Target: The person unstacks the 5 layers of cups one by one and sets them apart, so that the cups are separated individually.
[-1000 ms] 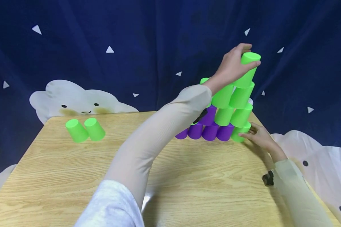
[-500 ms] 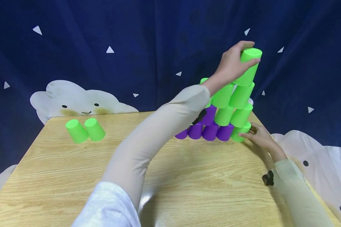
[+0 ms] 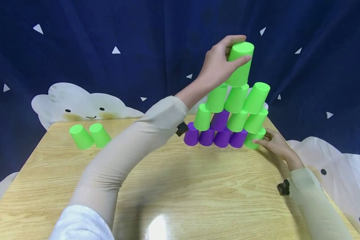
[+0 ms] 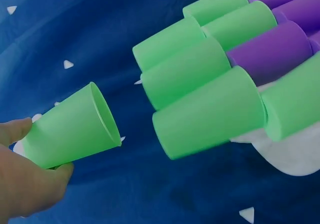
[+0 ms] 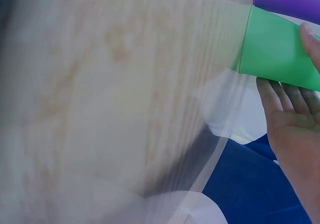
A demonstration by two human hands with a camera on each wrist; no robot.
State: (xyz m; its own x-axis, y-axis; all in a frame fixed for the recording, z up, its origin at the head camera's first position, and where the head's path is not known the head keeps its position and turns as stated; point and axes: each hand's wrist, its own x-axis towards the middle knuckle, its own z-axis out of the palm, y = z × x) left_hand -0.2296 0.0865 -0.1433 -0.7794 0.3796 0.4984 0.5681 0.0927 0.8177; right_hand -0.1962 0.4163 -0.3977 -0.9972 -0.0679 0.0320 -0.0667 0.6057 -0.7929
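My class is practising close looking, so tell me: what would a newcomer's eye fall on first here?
Probably the tiered stack of green and purple cups, bright against the dark blue cloth at the table's far right. Above it, the left hand holds another green cup; the right hand holds the bottom row's rightmost cup. Two green cups stand apart at far left.

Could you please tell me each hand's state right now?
Left hand: holding a bright-green tapered cup aloft.
Right hand: holding the bright-green tapered end cup of the bottom row.
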